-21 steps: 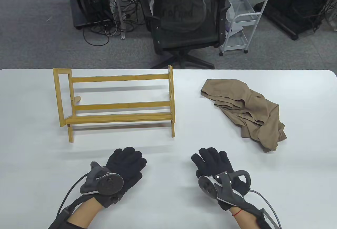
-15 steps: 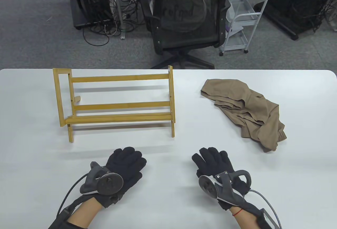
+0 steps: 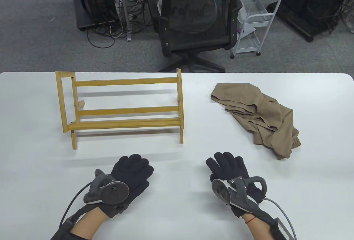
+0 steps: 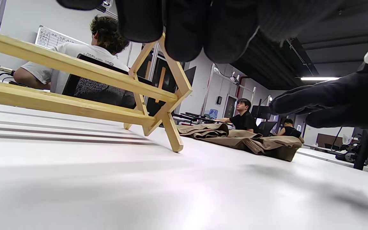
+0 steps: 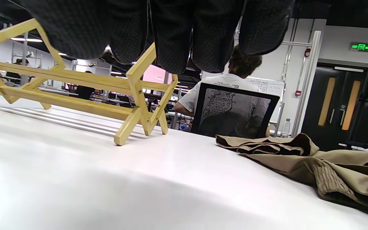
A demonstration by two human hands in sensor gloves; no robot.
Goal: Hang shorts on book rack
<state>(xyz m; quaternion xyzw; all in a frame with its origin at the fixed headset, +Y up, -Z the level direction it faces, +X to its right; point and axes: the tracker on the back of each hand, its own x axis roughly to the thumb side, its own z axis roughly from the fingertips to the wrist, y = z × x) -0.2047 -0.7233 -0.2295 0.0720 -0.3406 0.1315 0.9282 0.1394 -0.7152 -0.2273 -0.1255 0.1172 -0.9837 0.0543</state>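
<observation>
While overhead hides them, wrist views show seated people (image 4: 244, 112).

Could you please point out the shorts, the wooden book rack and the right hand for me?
shorts (image 3: 257, 115): table view, middle of the crumpled tan fabric.
book rack (image 3: 127, 110): table view, on its middle horizontal rail.
right hand (image 3: 229, 168): table view, back of the black glove.

the book rack (image 3: 124, 110) on the left is pale, smooth bamboo-like wood with a satin finish. the shorts (image 3: 260, 115) on the right are matt khaki woven cloth, creased. the tabletop (image 3: 193, 209) is smooth, faintly glossy white. both gloves are black knit fabric.
</observation>
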